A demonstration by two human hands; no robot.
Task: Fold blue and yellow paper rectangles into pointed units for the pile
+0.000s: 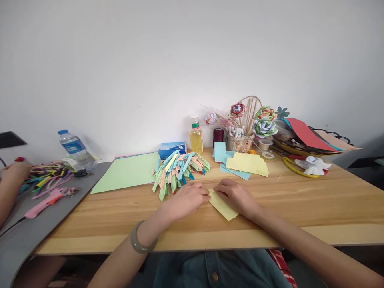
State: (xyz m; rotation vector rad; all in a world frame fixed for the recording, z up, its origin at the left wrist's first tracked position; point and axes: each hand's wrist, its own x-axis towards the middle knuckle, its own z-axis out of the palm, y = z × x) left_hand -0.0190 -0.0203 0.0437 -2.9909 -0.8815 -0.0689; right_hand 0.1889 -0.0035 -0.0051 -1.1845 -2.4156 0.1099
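Note:
A small yellow paper (224, 206) lies on the wooden table in front of me, slanting down to the right. My right hand (237, 195) has its fingers closed on the paper's upper edge. At the paper's upper left corner, my left hand (192, 197) rests with its fingertips touching it; its fingers are bent together and partly hide one another. Just beyond my left hand is a pile of folded paper strips (177, 170) in green, blue and peach. Yellow paper pieces (247, 163) and blue paper pieces (220, 151) lie farther back, right of the pile.
Behind stand an oil-coloured bottle (196, 138), a blue packet (171, 149) and a basket of paper flowers (240, 143). Green sheets (129, 172) lie left. On the adjoining grey table (18, 244) are a pink glue gun (45, 204), a water bottle (75, 148) and another person's hand.

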